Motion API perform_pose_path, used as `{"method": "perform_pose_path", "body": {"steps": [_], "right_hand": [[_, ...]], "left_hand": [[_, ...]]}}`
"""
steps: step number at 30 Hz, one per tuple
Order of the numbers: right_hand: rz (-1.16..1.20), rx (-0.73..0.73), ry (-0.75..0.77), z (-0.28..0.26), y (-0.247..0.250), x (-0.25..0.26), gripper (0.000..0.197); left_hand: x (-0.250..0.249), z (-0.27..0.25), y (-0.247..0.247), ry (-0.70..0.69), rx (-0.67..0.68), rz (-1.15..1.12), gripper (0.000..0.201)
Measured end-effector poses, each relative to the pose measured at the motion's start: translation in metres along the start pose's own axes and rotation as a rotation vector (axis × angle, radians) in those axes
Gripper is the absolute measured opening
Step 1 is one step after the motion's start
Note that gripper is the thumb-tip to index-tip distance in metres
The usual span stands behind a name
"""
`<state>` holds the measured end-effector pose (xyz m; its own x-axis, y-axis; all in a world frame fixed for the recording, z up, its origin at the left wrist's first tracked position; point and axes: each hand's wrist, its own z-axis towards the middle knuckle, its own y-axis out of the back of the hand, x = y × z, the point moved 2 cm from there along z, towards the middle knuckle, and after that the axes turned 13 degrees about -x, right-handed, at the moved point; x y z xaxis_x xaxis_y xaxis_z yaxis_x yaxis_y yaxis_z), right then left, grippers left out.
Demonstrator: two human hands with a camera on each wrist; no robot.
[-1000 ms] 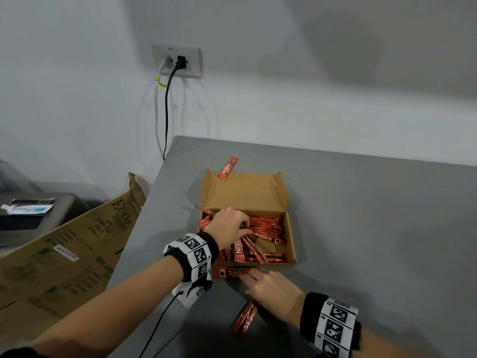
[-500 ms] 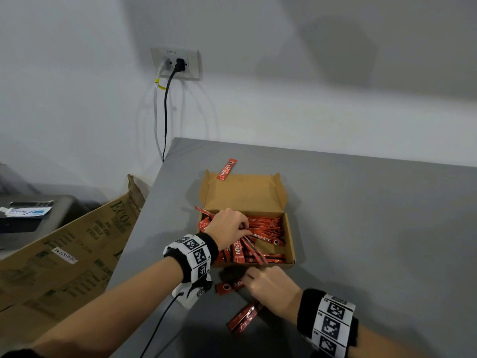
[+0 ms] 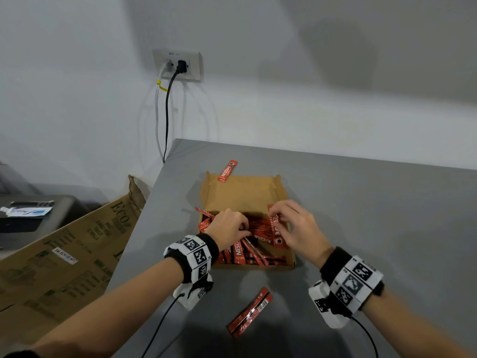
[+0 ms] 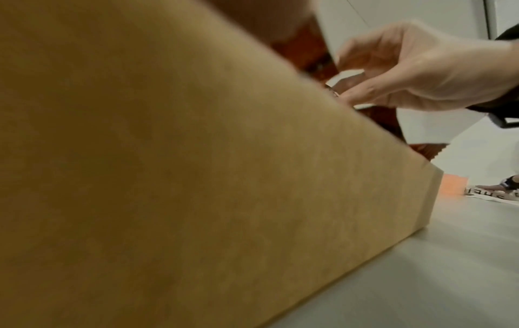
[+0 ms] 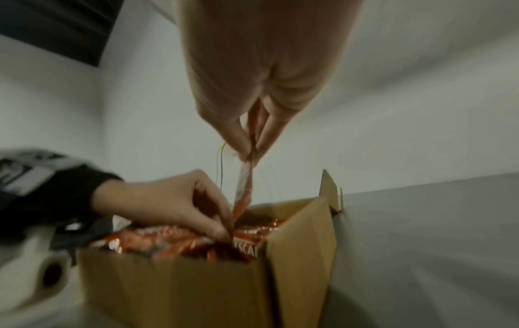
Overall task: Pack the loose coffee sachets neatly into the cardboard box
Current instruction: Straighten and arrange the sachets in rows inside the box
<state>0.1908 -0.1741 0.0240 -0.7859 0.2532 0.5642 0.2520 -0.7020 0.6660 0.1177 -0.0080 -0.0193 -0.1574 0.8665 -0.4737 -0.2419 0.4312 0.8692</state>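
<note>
Right hand (image 3: 296, 229) pinches a sachet (image 3: 275, 229) over the box (image 3: 281, 195) — left hand (image 3: 231, 228), fingers curled, grip hidden among the sachets inside.

Head view looks down over the cardboard box (image 3: 242, 192); both wrist views sit low, close against it

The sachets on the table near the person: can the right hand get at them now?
Probably not at once: the right hand pinches a sachet over the cardboard box. The pair of sachets lies uncovered on the table, so the way is free once that grip is emptied.
</note>
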Motion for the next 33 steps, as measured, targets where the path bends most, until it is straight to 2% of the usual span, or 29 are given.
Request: {"method": "perform_pose_path", "body": {"steps": [4, 6, 8, 11, 14, 17, 22, 24, 26, 31, 33], "right_hand": [[0.103, 0.036, -0.173, -0.002, -0.019, 0.004, 0.049], [0.145, 0.103, -0.226, -0.005, -0.024, 0.002, 0.053], [0.092, 0.219, -0.170, -0.008, -0.028, 0.002, 0.047], [-0.148, 0.395, -0.033, -0.013, -0.035, -0.002, 0.035], [-0.355, 0.362, 0.038, -0.017, -0.037, -0.009, 0.012], [-0.431, 0.309, 0.026, -0.019, -0.040, -0.013, 0.004], [-0.484, 0.214, 0.000, -0.015, -0.044, -0.012, 0.013], [-0.468, 0.253, -0.043, -0.009, -0.042, -0.010, 0.009], [-0.472, 0.306, -0.063, -0.006, -0.039, -0.010, 0.014], [-0.510, 0.290, -0.032, -0.004, -0.041, -0.009, 0.015], [-0.529, 0.262, -0.020, -0.005, -0.041, -0.011, 0.025]], "left_hand": [[0.000, -0.001, 0.000, 0.006, 0.000, -0.010, 0.022], [0.000, 0.000, 0.000, 0.003, -0.007, -0.011, 0.021], [0.000, 0.000, 0.001, 0.003, -0.007, -0.010, 0.020], [0.000, 0.000, 0.002, -0.003, -0.006, -0.008, 0.018], [-0.001, -0.001, 0.003, -0.011, -0.009, -0.023, 0.020], [0.000, 0.000, 0.004, -0.004, 0.002, -0.032, 0.021], [0.002, 0.000, 0.007, 0.000, 0.039, -0.037, 0.023], [0.003, 0.000, 0.009, -0.008, 0.054, -0.058, 0.023], [0.003, 0.000, 0.011, -0.018, 0.062, -0.078, 0.022], [-0.003, -0.001, 0.009, -0.039, 0.064, -0.023, 0.031], [-0.002, -0.002, 0.007, -0.032, 0.037, 0.004, 0.029]]}}
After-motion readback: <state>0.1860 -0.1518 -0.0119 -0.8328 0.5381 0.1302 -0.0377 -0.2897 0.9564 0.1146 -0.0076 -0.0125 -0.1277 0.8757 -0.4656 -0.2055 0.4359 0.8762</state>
